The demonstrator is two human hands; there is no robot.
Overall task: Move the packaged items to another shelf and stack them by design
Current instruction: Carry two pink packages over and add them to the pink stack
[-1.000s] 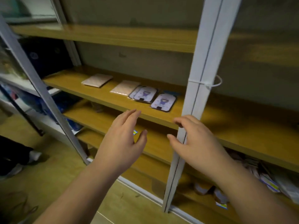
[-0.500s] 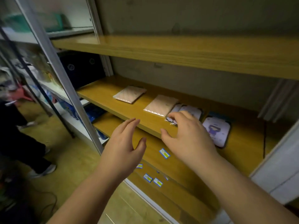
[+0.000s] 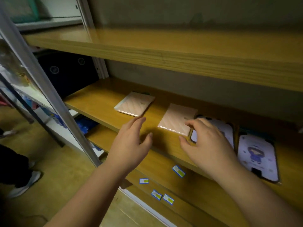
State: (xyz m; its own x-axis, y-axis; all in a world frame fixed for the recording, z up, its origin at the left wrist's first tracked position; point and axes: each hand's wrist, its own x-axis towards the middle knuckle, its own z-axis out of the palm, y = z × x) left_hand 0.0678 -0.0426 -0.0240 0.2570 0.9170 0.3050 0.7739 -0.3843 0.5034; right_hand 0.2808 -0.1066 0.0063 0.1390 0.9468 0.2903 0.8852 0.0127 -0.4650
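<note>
Two pink packets (image 3: 134, 103) (image 3: 177, 119), two purple cartoon packages (image 3: 257, 157) (image 3: 225, 130), four small blue-and-yellow labels (image 3: 178, 171) (image 3: 144, 181) (image 3: 156, 194) (image 3: 168, 199), two hands (image 3: 129, 145) (image 3: 207, 145).

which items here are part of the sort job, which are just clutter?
Job: two pink packets; two purple cartoon packets; wooden shelf; left hand and right hand.
Clutter: blue price tags; dark bin; bystander's shoe.

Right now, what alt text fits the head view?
Two bare hands reach over a wooden shelf: right hand above a purple-design packet, left hand open, holding nothing. Two pink packets and another purple packet lie flat.
</note>
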